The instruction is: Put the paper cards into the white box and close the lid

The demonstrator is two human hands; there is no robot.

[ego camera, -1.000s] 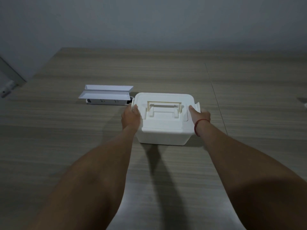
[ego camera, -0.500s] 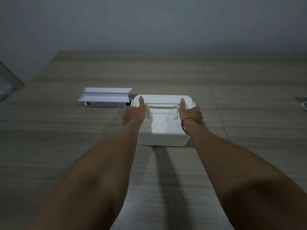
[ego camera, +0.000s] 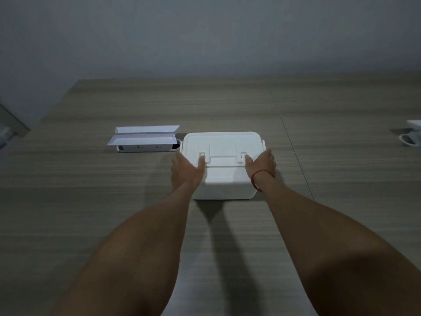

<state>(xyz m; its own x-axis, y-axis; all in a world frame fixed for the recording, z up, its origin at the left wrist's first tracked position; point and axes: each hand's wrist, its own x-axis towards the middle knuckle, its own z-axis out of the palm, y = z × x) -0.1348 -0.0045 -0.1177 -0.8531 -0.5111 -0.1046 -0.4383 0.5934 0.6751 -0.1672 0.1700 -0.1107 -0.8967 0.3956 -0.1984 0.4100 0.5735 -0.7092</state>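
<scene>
The white box stands in the middle of the wooden table with its lid lying flat on top and the handle folded down. My left hand is at the lid's near left corner, fingers straight, thumb resting on the lid. My right hand, with a red string on its wrist, mirrors it at the near right corner, thumb also on the lid. Neither hand curls around anything. No paper cards are in view.
A white socket strip with two raised flaps lies just left of the box, almost touching it. A white object sits at the right edge of view. A seam runs across the table to the right of the box.
The handle, upright a second ago, now lies flat. My hands moved from the box's sides onto the lid, and the thumbs then slid back toward the near edge.
</scene>
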